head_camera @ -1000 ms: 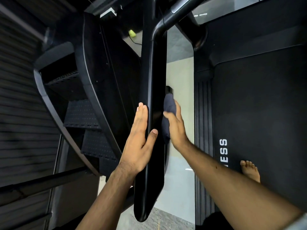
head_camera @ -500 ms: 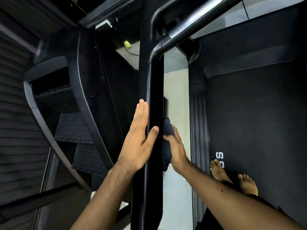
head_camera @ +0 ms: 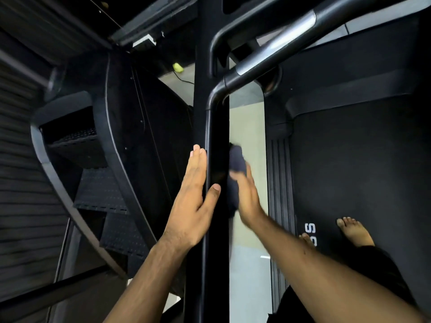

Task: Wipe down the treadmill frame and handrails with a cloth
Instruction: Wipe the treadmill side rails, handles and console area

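Observation:
A black treadmill upright [head_camera: 217,141] runs down the middle of the view, and a black handrail [head_camera: 268,59] with a silver band bends off it toward the upper right. My left hand [head_camera: 193,201] lies flat against the upright's left side, fingers straight, thumb across its front face. A dark blue cloth [head_camera: 236,164] is pressed to the upright's right side under my right hand [head_camera: 248,197], whose fingers are blurred by motion. Part of the cloth is hidden behind the upright.
The treadmill belt [head_camera: 361,171] with white letters fills the right, with a ribbed side rail [head_camera: 278,183] beside it. My bare feet [head_camera: 352,229] stand on the belt. A black stepped machine [head_camera: 105,190] stands to the left. A yellow-green object [head_camera: 177,67] lies on the pale floor.
My right hand slid the cloth down the upright's right side, then back up a little. The left hand stayed flat on the upright. The view shifted and my feet came further into view.

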`<state>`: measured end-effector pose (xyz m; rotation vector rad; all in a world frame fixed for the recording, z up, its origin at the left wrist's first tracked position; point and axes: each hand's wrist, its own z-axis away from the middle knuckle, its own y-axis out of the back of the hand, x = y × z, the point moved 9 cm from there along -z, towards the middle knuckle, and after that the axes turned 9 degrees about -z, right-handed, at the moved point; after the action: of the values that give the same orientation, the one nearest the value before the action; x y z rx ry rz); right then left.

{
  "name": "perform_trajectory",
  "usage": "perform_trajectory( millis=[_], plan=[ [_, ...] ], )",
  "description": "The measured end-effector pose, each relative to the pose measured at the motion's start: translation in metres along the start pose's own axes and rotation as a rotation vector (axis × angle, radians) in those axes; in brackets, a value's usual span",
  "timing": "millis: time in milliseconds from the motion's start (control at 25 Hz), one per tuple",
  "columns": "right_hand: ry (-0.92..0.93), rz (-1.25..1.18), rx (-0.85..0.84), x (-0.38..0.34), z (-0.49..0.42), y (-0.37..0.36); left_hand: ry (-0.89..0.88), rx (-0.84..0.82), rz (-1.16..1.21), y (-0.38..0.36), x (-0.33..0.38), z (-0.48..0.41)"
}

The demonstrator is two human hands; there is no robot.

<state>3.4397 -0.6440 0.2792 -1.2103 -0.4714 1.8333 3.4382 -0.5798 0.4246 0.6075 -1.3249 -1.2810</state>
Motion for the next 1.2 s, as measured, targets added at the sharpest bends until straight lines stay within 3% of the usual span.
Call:
perform_trajectory(
  millis=[80,240,360,520,600,680,760,880,1080,1200],
  plan=[
    [0.020,0.017,-0.030,-0.001,0.008,0.002,0.014,-0.008,-0.009,0.001,0.000,-0.003],
    [0.044,0.016,0.015,-0.032,-0.060,-0.014,0.037,-0.014,-0.009,0.007,-0.002,-0.020],
    [0.069,-0.012,-0.061,-0.018,-0.026,-0.011,0.029,-0.014,-0.002,0.010,0.005,-0.037],
    [0.024,-0.047,-0.011,-0.044,-0.096,-0.021,0.004,-0.008,-0.023,0.010,0.006,-0.048],
    [-0.002,-0.053,0.057,-0.040,-0.087,-0.020,0.009,-0.006,-0.016,0.012,0.006,-0.053],
    [0.035,-0.051,-0.022,-0.027,-0.058,-0.016,0.002,0.005,-0.015,0.015,0.007,-0.060],
    [-0.030,-0.023,-0.006,-0.031,-0.084,-0.012,-0.006,-0.003,-0.033,0.015,0.008,-0.069],
    [0.052,-0.019,0.026,-0.063,-0.132,-0.028,-0.010,0.006,-0.025,0.019,0.012,-0.083],
    [-0.030,0.039,0.020,-0.050,-0.118,-0.017,-0.025,0.009,-0.026,0.018,0.017,-0.094],
    [0.052,0.062,0.015,-0.077,-0.146,-0.033,-0.022,0.011,-0.024,0.017,0.016,-0.093]
  ],
)
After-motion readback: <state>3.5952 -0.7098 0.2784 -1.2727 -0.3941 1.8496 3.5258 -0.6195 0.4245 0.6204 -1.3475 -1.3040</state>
